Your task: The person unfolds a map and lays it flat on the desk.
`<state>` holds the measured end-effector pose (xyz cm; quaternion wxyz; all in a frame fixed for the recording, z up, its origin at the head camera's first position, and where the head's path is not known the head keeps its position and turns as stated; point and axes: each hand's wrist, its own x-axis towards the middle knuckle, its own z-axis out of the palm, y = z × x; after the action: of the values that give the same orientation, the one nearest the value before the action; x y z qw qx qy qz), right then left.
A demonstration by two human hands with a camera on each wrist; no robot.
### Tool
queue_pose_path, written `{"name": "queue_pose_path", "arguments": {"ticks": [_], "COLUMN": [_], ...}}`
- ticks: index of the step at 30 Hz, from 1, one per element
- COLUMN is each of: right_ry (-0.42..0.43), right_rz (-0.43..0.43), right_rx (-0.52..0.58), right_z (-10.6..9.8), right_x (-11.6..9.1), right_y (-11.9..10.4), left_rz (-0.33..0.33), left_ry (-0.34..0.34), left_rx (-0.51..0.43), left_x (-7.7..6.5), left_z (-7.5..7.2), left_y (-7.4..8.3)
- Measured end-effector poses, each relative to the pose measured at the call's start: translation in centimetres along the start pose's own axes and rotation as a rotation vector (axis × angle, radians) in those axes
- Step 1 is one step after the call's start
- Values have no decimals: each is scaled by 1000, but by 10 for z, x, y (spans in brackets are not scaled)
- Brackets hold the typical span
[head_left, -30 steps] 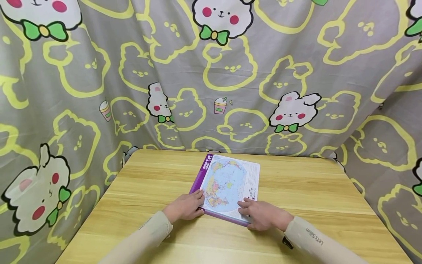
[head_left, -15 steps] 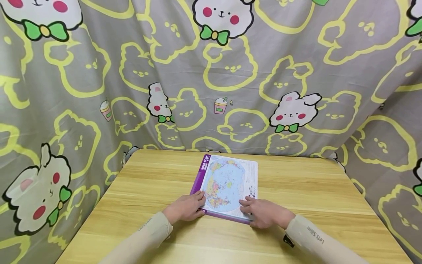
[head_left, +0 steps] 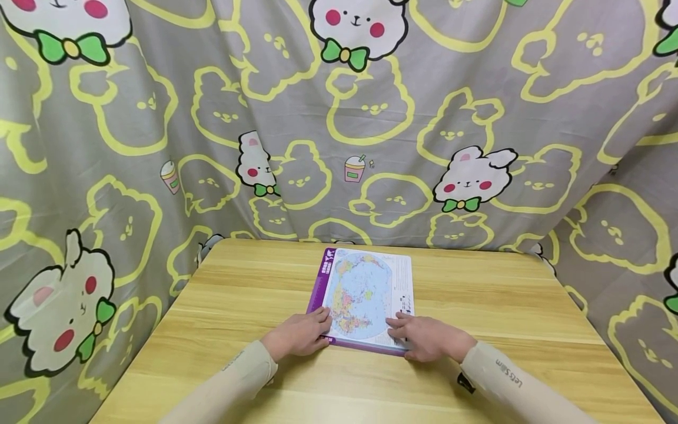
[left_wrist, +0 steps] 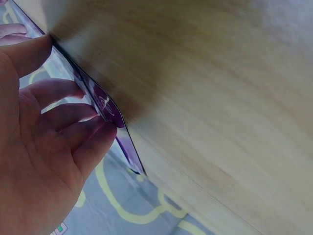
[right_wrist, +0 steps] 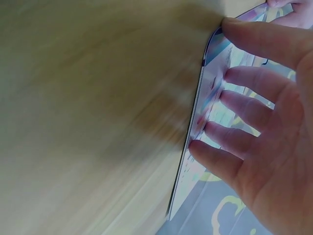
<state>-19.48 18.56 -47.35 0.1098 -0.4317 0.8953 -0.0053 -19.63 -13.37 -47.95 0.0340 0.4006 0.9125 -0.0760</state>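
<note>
A thin, flat world map sheet (head_left: 365,288) with rounded corners and a purple band along its left side lies on the table. My left hand (head_left: 299,334) rests on its near left corner, fingertips on the surface and thumb at the near edge. On the near right corner, my right hand (head_left: 429,337) touches the sheet with spread fingers. In the left wrist view, the fingers of the left hand (left_wrist: 44,132) meet the purple margin of the map sheet (left_wrist: 105,100). The right wrist view has the right hand's fingertips (right_wrist: 198,147) along the white margin.
A wooden table (head_left: 222,282) carries the sheet. Grey curtains (head_left: 296,106) printed with yellow outlines and white rabbits hang behind the table and on both sides. Something small and black (head_left: 465,383) shows beneath the right cuff.
The map sheet has turned slightly counterclockwise, so its near edge lies more level. My right hand has moved a little right and away from me; the left hand has barely shifted.
</note>
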Motion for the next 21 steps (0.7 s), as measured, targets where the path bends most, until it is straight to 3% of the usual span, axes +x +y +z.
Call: {"name": "queue_pose_path", "arguments": {"ticks": [21], "right_ry": [17], "right_rz": [10], "right_rx": [-1], "right_z": [1], "right_x": [-7], "right_y": [7], "left_rz": [6], "left_ry": [-20], "left_rx": [17], "left_x": [-1], "left_z": [2], "left_y": [5]}}
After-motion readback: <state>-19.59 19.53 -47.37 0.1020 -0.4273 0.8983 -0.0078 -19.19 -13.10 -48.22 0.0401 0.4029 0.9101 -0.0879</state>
